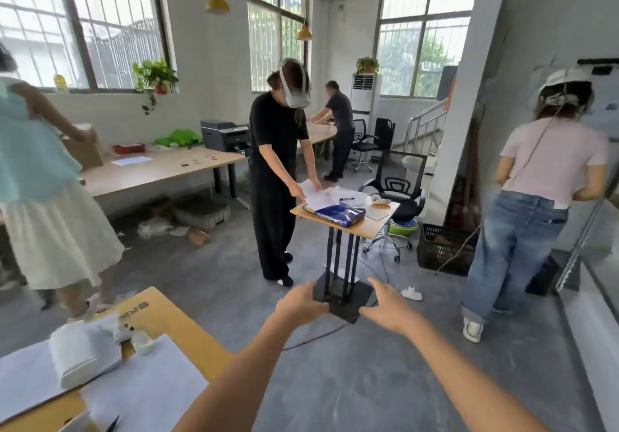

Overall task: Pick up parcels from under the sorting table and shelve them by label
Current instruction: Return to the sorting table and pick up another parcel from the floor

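Left hand: the left hand is stretched forward at arm's length, fingers spread and loosely curled, holding nothing.
Right hand: the right hand reaches out level with it, thumb apart from the fingers, also holding nothing; the two palms face each other across a gap.
Between the hands: the dark base of a small stand table shows in the gap, farther off on the grey floor (the hands are not touching it).
Parcel: a blue bag parcel lies flat on that table top, up and beyond both hands, its long axis running from the table's left edge toward the right and slightly down in the view; which end carries a label cannot be told.
Beside the parcel: white papers lie just behind it, under the hands of a person in black standing left of the table.
Near the left arm: a cardboard box with white papers and a white padded packet on it sits low, left of the left forearm.
Right of the right hand: a person in jeans stands facing away.
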The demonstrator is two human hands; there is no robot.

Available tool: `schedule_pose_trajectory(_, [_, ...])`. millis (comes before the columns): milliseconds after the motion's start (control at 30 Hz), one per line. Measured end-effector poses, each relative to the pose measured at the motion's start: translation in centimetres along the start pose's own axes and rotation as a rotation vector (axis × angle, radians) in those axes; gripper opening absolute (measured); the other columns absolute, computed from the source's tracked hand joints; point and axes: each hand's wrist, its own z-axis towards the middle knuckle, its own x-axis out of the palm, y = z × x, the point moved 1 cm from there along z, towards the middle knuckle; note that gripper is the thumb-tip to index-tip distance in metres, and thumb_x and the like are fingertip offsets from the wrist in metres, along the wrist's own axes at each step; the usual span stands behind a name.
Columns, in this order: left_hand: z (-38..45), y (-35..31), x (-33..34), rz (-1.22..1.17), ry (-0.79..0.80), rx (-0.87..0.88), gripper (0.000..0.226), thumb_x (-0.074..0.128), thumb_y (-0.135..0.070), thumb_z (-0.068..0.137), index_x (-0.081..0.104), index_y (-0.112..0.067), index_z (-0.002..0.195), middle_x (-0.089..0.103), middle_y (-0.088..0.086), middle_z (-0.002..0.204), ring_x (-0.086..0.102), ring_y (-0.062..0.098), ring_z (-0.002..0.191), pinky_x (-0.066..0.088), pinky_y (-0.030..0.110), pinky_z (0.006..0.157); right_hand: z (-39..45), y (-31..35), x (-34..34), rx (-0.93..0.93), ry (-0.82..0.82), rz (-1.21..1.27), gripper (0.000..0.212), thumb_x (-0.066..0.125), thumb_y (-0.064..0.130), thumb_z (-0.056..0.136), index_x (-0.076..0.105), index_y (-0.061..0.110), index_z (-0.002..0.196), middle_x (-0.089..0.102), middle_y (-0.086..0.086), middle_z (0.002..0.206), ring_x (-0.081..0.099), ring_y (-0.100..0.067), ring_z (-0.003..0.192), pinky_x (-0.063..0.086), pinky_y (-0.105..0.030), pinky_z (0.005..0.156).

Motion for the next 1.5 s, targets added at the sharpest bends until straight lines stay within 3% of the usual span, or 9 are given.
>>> schedule_pose_trajectory(100, [4.4, 1.1, -1.6, 0.042, -0.019, -0.045, 0.072, 0.059, -0.041, 0.080, 0.033, -0.021, 0.144, 0.046, 0.006, 0.143, 0.046, 0.026, 0.129, 0.041, 0.037, 0.098, 5.3, 1.0, -0.1, -0.038, 0.049, -0.048, 0.078, 0.062, 0.036, 0.083, 0.021, 0.019, 0.147, 0.034, -0.008, 0.150, 0.038, -0.029, 0.134, 0.039, -0.042, 0.106])
schedule_pose_trajectory(267, [11.4, 3.5, -3.1, 0.014, -0.058, -0.145, 0.068, 0.059, -0.040, 0.079, 0.036, -0.025, 0.142, 0.053, 0.004, 0.135, 0.055, 0.025, 0.118, 0.045, 0.033, 0.094, 14.4, 2.2, 0.6, -0.104, 0.110, -0.066, 0.080, 0.061, 0.039, 0.084, 0.018, 0.020, 0.149, 0.033, -0.006, 0.151, 0.037, -0.027, 0.136, 0.038, -0.043, 0.107])
schedule_pose_trajectory(533, [23.6, 4.8, -6.0, -0.029, -0.166, -0.321, 0.073, 0.056, -0.038, 0.082, 0.028, -0.021, 0.147, 0.043, 0.007, 0.143, 0.048, 0.026, 0.126, 0.043, 0.036, 0.100, 30.3, 4.1, -0.3, -0.240, 0.188, -0.003, 0.080, 0.059, 0.033, 0.085, 0.015, 0.019, 0.150, 0.025, -0.006, 0.156, 0.032, -0.026, 0.140, 0.034, -0.040, 0.110])
schedule_pose_trajectory(733, [31.7, 5.2, -9.5, -0.077, -0.254, -0.401, 0.071, 0.055, -0.035, 0.082, 0.028, -0.023, 0.146, 0.046, 0.006, 0.140, 0.057, 0.024, 0.112, 0.048, 0.035, 0.087, 41.1, 6.5, -1.6, -0.300, 0.265, -0.017, 0.079, 0.057, 0.031, 0.085, 0.013, 0.021, 0.150, 0.024, -0.008, 0.156, 0.037, -0.027, 0.136, 0.038, -0.035, 0.101])
schedule_pose_trajectory(833, [35.0, 6.8, -10.8, -0.105, -0.265, -0.444, 0.071, 0.056, -0.036, 0.082, 0.028, -0.021, 0.146, 0.046, 0.008, 0.140, 0.057, 0.026, 0.113, 0.049, 0.038, 0.090, 45.4, 8.0, -0.6, -0.345, 0.285, -0.082, 0.077, 0.057, 0.032, 0.085, 0.016, 0.019, 0.149, 0.030, -0.010, 0.152, 0.041, -0.027, 0.132, 0.039, -0.033, 0.097])
schedule_pose_trajectory(1167, [48.8, 17.1, -19.0, -0.149, -0.308, -0.517, 0.073, 0.054, -0.039, 0.081, 0.028, -0.022, 0.146, 0.045, 0.008, 0.141, 0.052, 0.026, 0.120, 0.047, 0.035, 0.092, 62.5, 17.9, 4.4, -0.453, 0.327, -0.165, 0.077, 0.057, 0.035, 0.085, 0.017, 0.020, 0.149, 0.032, -0.008, 0.151, 0.036, -0.028, 0.135, 0.037, -0.041, 0.106])
schedule_pose_trajectory(1367, [56.4, 20.9, -25.7, -0.156, -0.357, -0.538, 0.072, 0.053, -0.036, 0.080, 0.028, -0.025, 0.146, 0.042, 0.005, 0.144, 0.050, 0.025, 0.124, 0.046, 0.037, 0.098, 72.0, 24.0, 4.9, -0.457, 0.310, -0.156, 0.075, 0.055, 0.037, 0.084, 0.019, 0.022, 0.148, 0.034, -0.008, 0.148, 0.048, -0.027, 0.125, 0.044, -0.039, 0.097])
schedule_pose_trajectory(1500, [61.0, 23.7, -28.4, -0.159, -0.345, -0.559, 0.072, 0.053, -0.036, 0.079, 0.029, -0.025, 0.146, 0.044, 0.005, 0.143, 0.054, 0.026, 0.119, 0.049, 0.039, 0.095, 78.0, 26.9, 6.1, -0.444, 0.325, -0.162, 0.075, 0.054, 0.039, 0.084, 0.019, 0.023, 0.148, 0.034, -0.005, 0.148, 0.045, -0.026, 0.127, 0.044, -0.039, 0.096])
